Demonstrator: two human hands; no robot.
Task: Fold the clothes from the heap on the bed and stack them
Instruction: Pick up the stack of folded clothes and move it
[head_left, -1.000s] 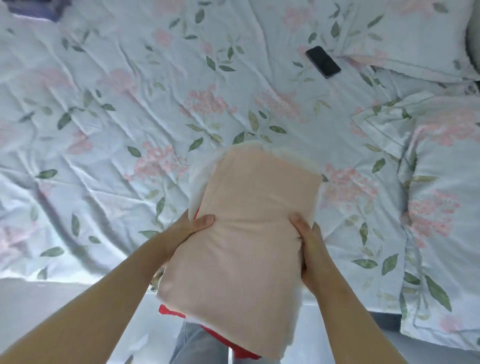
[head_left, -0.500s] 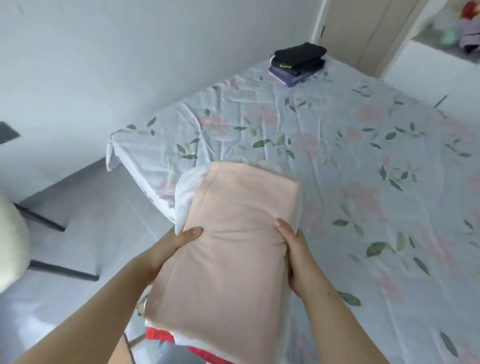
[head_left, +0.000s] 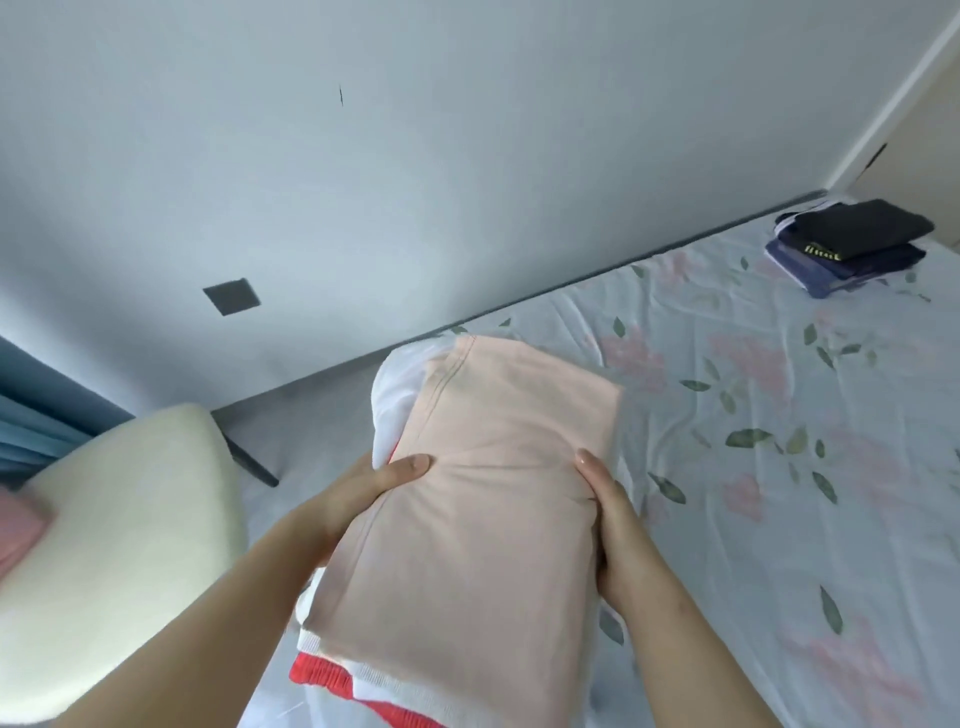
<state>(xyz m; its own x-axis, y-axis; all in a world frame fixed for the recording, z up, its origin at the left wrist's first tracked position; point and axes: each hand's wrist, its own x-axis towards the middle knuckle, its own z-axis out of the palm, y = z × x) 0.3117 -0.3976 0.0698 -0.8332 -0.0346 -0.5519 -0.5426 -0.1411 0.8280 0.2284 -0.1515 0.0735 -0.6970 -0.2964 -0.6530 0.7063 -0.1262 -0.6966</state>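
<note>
Now held: peach-topped folded clothes stack, above floral bed sheet edge.
Left hand, right hand: grip its sides, thumbs on top.
Room: sheet stretches toward dark folded pile.

Folded pink stack between left hand and right hand, above bed

Left hand and right hand bare past the wrists; short rounded thumbnails.

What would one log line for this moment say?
left hand + right hand: holding folded stack | dark stack: on bed
</note>
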